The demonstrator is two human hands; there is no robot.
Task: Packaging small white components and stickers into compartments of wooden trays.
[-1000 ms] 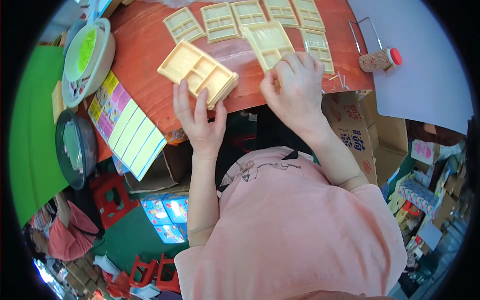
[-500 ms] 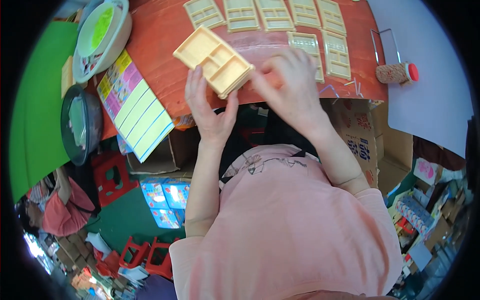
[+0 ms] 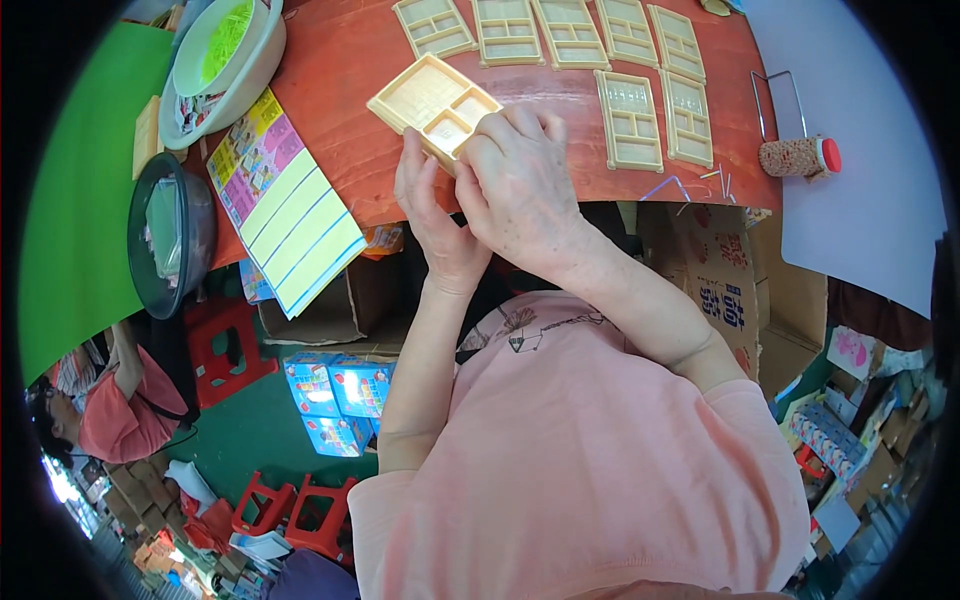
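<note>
A cream plastic tray with several compartments point(image 3: 420, 92) is held tilted above the near part of the red table point(image 3: 345, 150). My left hand point(image 3: 440, 235) grips it along its near edge, fingers pressed to the side. Bent over its right end is my right hand point(image 3: 522, 185), whose fingertips are partly hidden behind the knuckles. Whether one tray or a stack is held cannot be made out now. More cream trays of the same shape lie beyond in a back row point(image 3: 508, 32); a nearer tray point(image 3: 630, 122) lies right of my hands.
At the left stand a pale basin point(image 3: 268, 70) holding a bowl of green strips point(image 3: 228, 42), and a dark basin point(image 3: 195, 235). Printed sheets point(image 3: 290, 225) overhang the table edge. A red-lidded jar point(image 3: 795, 157) and thin coloured sticks point(image 3: 712, 180) lie right. Cardboard box point(image 3: 715, 275) below; another person point(image 3: 130, 410) lower left.
My right hand has moved left and down from beside the tray onto its right end, closing on it. The view has shifted slightly, and my left hand still holds the tray.
</note>
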